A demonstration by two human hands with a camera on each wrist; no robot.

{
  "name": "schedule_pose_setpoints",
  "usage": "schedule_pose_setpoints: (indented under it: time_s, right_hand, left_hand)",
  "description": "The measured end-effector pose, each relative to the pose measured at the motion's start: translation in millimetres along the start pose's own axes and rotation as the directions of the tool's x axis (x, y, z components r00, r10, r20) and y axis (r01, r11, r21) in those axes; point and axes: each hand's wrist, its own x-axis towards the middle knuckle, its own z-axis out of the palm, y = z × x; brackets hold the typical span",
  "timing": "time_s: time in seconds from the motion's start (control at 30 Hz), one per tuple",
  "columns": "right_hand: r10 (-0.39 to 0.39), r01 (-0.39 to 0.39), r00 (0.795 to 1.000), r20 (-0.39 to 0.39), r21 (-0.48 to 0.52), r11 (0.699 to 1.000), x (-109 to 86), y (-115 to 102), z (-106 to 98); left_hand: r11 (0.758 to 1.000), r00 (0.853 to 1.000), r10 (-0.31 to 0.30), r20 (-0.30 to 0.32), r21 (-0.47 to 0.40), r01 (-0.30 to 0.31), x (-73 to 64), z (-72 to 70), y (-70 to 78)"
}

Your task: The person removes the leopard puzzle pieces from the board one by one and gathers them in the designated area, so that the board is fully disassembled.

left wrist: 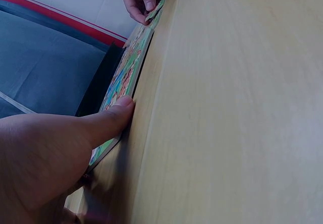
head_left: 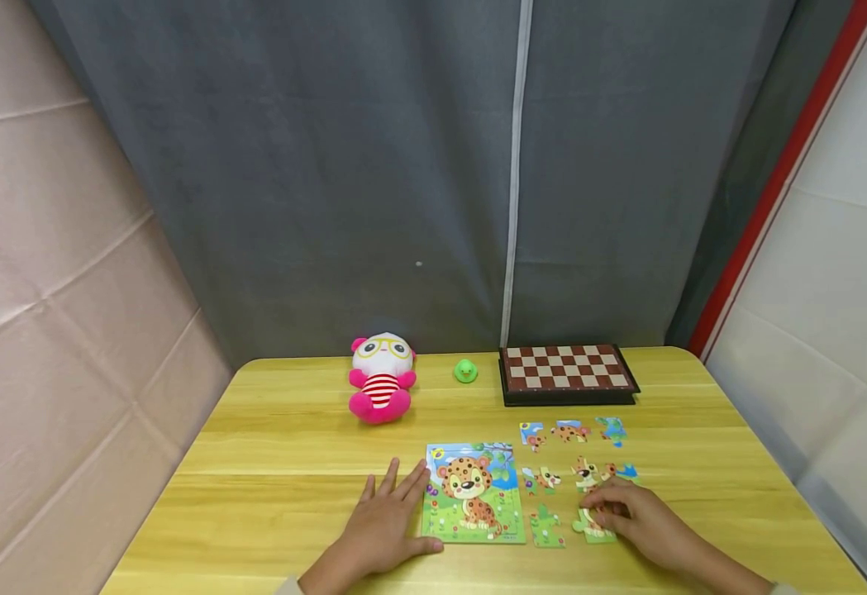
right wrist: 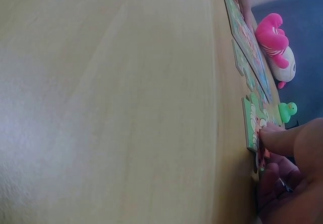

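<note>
A picture puzzle board (head_left: 470, 496) with a cartoon leopard lies flat on the table. My left hand (head_left: 384, 525) rests at its left side, fingers straight and spread; in the left wrist view the thumb (left wrist: 118, 112) touches the board's near edge. Right of the board, loose jigsaw pieces lie in rows, among them a green piece (head_left: 547, 527) and an ear-and-sky piece (head_left: 532, 435). My right hand (head_left: 645, 525) pinches a jigsaw piece (left wrist: 156, 11) between thumb and fingers at the lower right of these rows. The fingers partly hide that piece.
At the back sit a pink and white plush panda (head_left: 382, 380), a small green duck (head_left: 466, 371) and a brown-and-cream chessboard case (head_left: 569, 369). A grey curtain (head_left: 373, 182) hangs behind the wooden table (head_left: 254, 463).
</note>
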Motion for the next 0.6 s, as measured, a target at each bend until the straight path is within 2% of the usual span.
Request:
schedule_pose_setpoints:
  time_s: [0.6]
  right_hand:
    - [0.021, -0.021, 1.0, 0.018, 0.023, 1.0, 1.6, -1.7, -2.4]
  left_hand:
    - [1.0, 1.0, 0.001, -0.012, 0.01, -0.001, 0.7, 1.6, -0.4]
